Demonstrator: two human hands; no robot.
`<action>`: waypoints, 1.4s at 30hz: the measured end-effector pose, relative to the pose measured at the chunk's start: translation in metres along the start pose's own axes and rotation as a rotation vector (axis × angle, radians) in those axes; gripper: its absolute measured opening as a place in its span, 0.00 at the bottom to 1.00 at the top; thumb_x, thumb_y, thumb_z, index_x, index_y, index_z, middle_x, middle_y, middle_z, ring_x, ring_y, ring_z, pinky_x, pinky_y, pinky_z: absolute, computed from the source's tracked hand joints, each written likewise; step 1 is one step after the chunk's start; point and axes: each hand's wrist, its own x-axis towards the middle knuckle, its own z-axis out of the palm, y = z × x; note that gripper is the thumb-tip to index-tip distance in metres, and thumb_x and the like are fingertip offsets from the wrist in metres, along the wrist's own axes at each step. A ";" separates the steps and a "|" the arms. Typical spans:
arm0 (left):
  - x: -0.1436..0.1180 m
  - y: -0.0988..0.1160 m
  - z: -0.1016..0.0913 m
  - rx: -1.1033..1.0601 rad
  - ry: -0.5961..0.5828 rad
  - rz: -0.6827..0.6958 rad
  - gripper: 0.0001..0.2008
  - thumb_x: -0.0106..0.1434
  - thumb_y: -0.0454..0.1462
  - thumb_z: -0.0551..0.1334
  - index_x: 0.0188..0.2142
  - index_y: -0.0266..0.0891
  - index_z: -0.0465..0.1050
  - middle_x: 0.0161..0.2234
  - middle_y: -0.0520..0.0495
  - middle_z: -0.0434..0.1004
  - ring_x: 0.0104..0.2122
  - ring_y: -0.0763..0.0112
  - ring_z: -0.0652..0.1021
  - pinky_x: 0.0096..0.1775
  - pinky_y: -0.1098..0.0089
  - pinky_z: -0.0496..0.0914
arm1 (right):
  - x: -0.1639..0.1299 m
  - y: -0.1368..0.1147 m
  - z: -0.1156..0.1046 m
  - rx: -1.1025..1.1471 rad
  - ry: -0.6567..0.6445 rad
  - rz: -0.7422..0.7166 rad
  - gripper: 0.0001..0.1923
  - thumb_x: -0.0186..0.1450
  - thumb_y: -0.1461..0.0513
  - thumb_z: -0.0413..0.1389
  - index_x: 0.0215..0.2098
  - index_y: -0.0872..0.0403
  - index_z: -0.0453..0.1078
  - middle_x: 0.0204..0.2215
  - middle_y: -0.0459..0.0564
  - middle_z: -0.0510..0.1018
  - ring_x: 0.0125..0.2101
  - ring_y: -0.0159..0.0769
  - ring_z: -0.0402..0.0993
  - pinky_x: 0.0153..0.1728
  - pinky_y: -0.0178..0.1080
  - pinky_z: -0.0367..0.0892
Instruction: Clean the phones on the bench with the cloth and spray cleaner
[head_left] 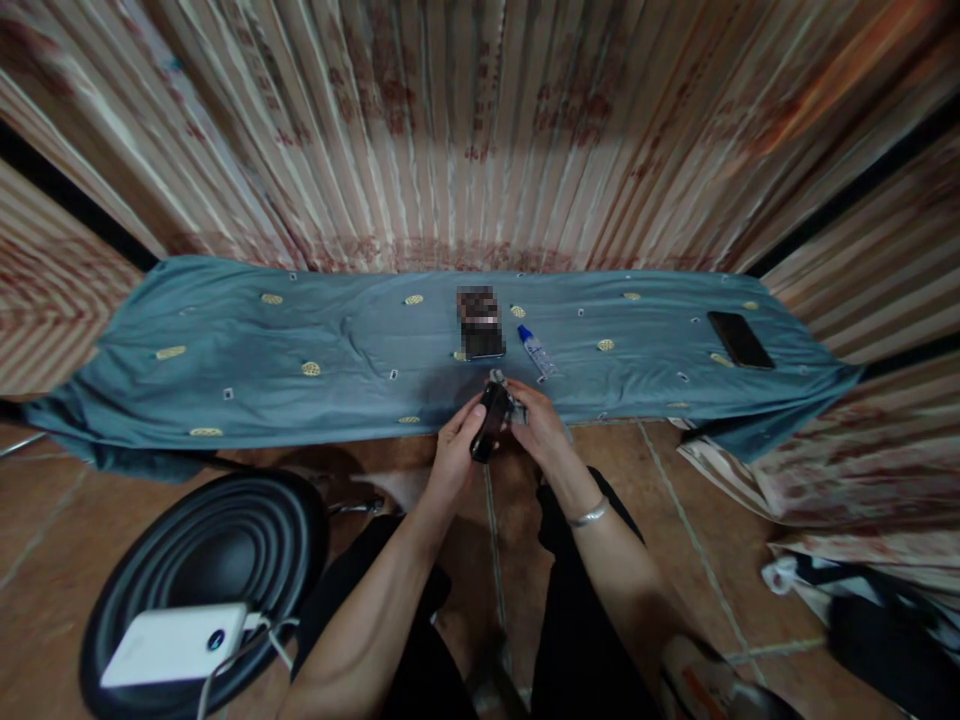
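My left hand (pixel 454 450) is closed round a small black oblong object (pixel 489 425), held tilted just off the front edge of the blue cloth. On its other side, my right hand (pixel 537 418) has its fingers bent around something pale grey and crumpled (pixel 515 408), too small to make out; it touches the black object's upper end. Just beyond my hands lies a small clear bottle with a blue cap (pixel 535 350). Left of that bottle is a dark rectangular item (pixel 481 325), mostly blurred out by blocky pixels.
A blue patterned cloth (pixel 352 330) covers the low surface. A black phone (pixel 739 340) lies at its right end. Pleated curtains (pixel 450 130) hang behind. At lower left, a white power bank (pixel 176 642) with cables rests on a round black ribbed stool (pixel 217 540). Dark fabric (pixel 892 630) lies lower right.
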 end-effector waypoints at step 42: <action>0.013 0.004 -0.014 -0.186 0.148 0.068 0.21 0.62 0.49 0.61 0.47 0.37 0.77 0.55 0.43 0.76 0.60 0.63 0.70 0.62 0.65 0.60 | -0.047 0.006 0.040 -0.942 -0.307 -0.779 0.26 0.73 0.59 0.40 0.69 0.49 0.52 0.69 0.49 0.56 0.69 0.37 0.49 0.69 0.49 0.48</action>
